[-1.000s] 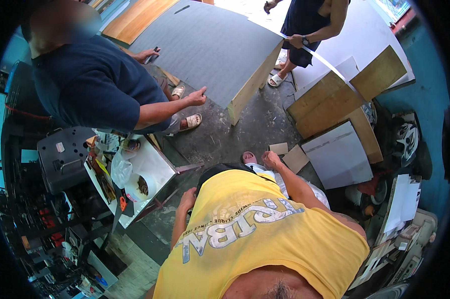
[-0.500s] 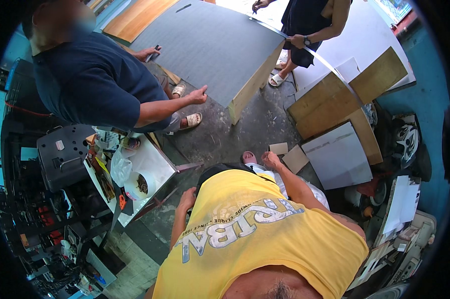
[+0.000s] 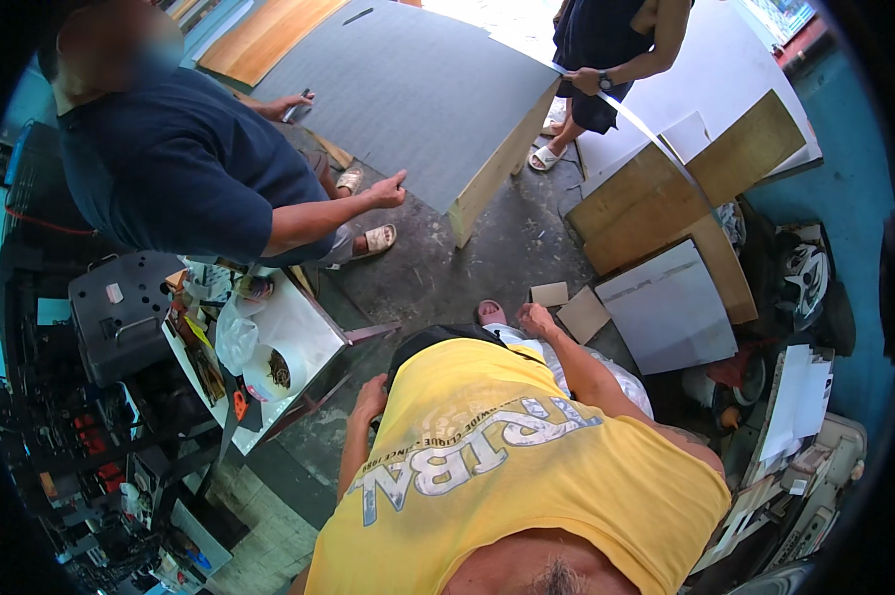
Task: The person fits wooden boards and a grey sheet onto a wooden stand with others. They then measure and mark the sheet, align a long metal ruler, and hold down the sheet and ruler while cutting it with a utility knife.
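Observation:
My left hand [image 3: 372, 396] rests low beside my hip, against the dark shorts, its fingers loosely stretched and nothing seen in it. Over my right leg, my right hand [image 3: 537, 319] is curled closed, with nothing visible in its fingers. Nearest to it on the floor are two small brown board pieces [image 3: 584, 314]. Ahead stands a workbench with a large grey sheet [image 3: 408, 89] on top. At its left, a co-worker in a dark shirt [image 3: 175, 164] holds a small dark tool [image 3: 298, 106]. Another person [image 3: 606, 50] grips a long metal strip [image 3: 646, 129] at the far right corner.
On my left is a white-topped table [image 3: 303, 322] with a tub [image 3: 273, 372], a plastic bag [image 3: 235, 337] and an orange-handled saw [image 3: 239, 405]. A black case [image 3: 125, 302] stands beyond it. Wooden boards [image 3: 745, 149] and a white panel [image 3: 668, 307] lean on the right.
The far person's pen-holding hand has left the view; the other still grips the metal strip. The view has shifted slightly. My hands stay in place.

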`<action>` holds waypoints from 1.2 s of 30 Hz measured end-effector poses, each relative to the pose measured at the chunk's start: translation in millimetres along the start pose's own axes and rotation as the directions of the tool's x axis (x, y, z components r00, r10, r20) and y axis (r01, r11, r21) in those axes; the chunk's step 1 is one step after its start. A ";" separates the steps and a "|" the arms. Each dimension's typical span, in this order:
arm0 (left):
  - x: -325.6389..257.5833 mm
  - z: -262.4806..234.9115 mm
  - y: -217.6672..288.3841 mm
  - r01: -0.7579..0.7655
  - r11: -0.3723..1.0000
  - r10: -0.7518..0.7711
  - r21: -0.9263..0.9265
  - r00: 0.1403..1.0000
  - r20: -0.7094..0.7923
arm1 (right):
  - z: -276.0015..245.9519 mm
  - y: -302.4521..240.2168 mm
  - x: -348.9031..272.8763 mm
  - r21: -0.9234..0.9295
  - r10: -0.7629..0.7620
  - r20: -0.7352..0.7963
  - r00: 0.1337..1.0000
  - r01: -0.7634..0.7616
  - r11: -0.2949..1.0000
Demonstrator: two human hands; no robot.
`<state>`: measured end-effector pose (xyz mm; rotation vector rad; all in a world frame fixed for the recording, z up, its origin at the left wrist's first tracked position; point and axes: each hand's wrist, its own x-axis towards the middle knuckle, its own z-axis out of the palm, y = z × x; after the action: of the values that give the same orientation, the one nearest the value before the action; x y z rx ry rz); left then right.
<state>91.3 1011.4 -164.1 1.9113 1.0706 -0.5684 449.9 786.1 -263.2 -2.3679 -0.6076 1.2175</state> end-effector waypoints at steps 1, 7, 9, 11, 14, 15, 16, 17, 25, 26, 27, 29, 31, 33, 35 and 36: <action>0.7 0.6 -1.1 -0.012 1.000 0.013 0.015 1.000 -0.009 | 0.8 -0.4 0.8 -0.006 0.012 -0.013 1.000 -0.013 1.000; 5.0 4.9 -8.4 -0.026 0.999 0.027 0.032 0.999 -0.031 | 2.3 1.7 3.7 -0.004 0.006 -0.019 1.000 -0.006 1.000; 3.8 4.6 -7.4 -0.015 1.000 0.015 0.024 0.999 -0.029 | 2.0 1.5 3.8 -0.005 0.003 -0.022 1.000 -0.003 1.000; 2.1 3.2 -4.9 -0.033 0.999 0.033 0.024 0.999 -0.008 | 1.7 1.0 3.7 -0.018 0.049 -0.026 0.998 -0.050 0.999; -1.0 1.8 -0.9 0.000 1.000 0.001 0.028 1.000 -0.013 | 1.5 0.7 2.7 -0.022 0.044 -0.021 0.999 -0.044 0.999; -1.7 1.7 0.1 0.018 0.999 -0.018 0.037 1.000 -0.016 | 1.6 0.8 2.5 0.006 0.009 -0.007 1.000 -0.009 1.000; -2.5 1.4 0.7 0.023 0.999 -0.022 0.035 0.999 -0.022 | 1.8 1.0 2.5 0.006 0.010 -0.011 1.000 -0.010 1.000; -3.4 1.2 1.1 0.012 1.000 -0.011 0.029 1.000 -0.024 | 2.5 1.2 2.3 -0.019 0.052 -0.029 0.998 -0.052 0.998; -11.4 -3.4 12.2 0.004 1.000 -0.004 0.017 1.000 -0.029 | 3.4 0.8 0.3 -0.022 0.011 -0.003 1.000 -0.011 1.000; -12.5 -4.1 13.5 -0.024 1.000 0.025 0.013 1.000 -0.017 | 3.0 0.4 -0.8 -0.044 0.047 -0.016 0.999 -0.048 0.998; -13.2 -4.6 14.4 0.008 1.000 -0.008 0.020 1.000 -0.013 | 2.5 0.0 -1.7 -0.027 0.010 0.000 1.000 -0.010 1.000; -14.0 -4.4 14.2 -0.035 0.999 0.034 -0.006 0.999 -0.026 | 1.2 -0.1 -3.6 -0.023 0.045 -0.014 0.999 -0.046 0.999; -13.7 -2.8 12.0 -0.036 0.999 0.036 0.001 0.998 -0.042 | -0.1 0.1 -4.9 -0.005 0.012 -0.001 1.000 -0.012 1.000; -12.8 -0.6 8.9 -0.045 0.999 0.044 -0.003 0.997 -0.059 | -1.2 0.6 -5.2 -0.003 0.012 0.004 1.000 -0.012 1.000; -10.5 -0.3 5.8 -0.086 0.996 0.088 0.037 0.995 -0.044 | -1.1 0.3 -4.7 -0.043 0.020 -0.030 0.999 -0.022 0.999; -10.9 0.0 4.4 -0.069 0.997 0.072 0.035 0.995 -0.063 | -0.3 0.4 -5.2 -0.021 0.010 -0.050 0.999 -0.011 1.000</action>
<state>89.2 1005.2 -154.3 1.9994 1.0359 -0.4899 447.5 782.9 -259.9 -2.4140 -0.5953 1.1576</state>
